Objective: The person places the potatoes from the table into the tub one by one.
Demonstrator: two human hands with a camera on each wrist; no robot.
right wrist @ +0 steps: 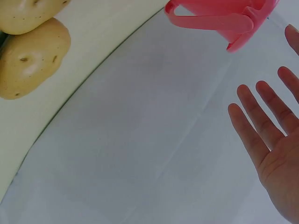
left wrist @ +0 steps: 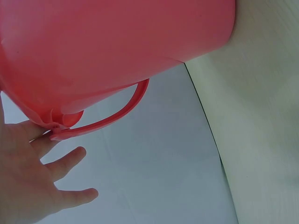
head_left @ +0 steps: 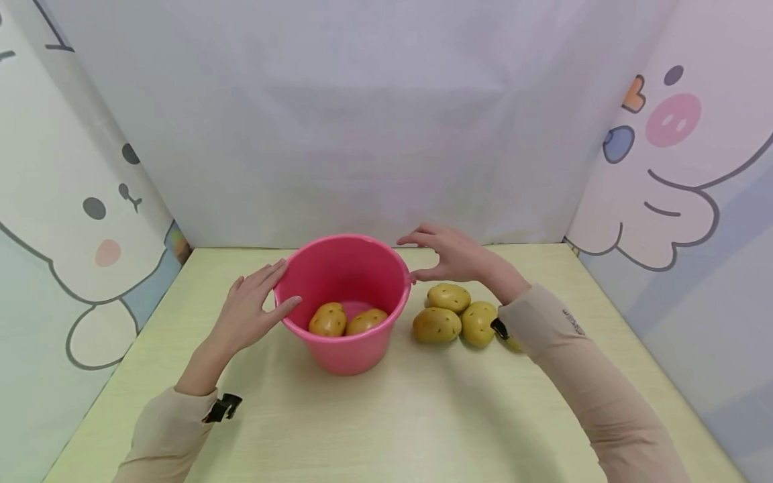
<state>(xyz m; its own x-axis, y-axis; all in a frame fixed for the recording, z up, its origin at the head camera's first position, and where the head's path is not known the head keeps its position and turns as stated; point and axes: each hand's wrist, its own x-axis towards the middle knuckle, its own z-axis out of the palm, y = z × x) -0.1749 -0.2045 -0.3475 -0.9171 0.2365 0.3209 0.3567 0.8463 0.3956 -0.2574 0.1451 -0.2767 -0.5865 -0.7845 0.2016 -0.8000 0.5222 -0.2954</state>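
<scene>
A pink plastic bucket [head_left: 347, 355] stands on the table with two potatoes [head_left: 328, 320] inside. My left hand [head_left: 249, 310] is at its left rim, thumb over the edge and fingers along the outside. In the left wrist view those fingers are spread and fairly straight, touching the rim beside the bucket's handle [left wrist: 112, 116]. At the right rim is my right hand [head_left: 453, 255], its thumb tip right by the edge. The right wrist view has its fingers [right wrist: 252, 133] extended and apart, with nothing in the palm.
Several potatoes [head_left: 437, 325] lie grouped on the table [head_left: 386, 429] to the right of the bucket, one partly hidden by my right sleeve [head_left: 561, 342]. A pale sheet [head_left: 386, 134] rises behind the table, with cartoon-printed panels [head_left: 682, 221] at both sides.
</scene>
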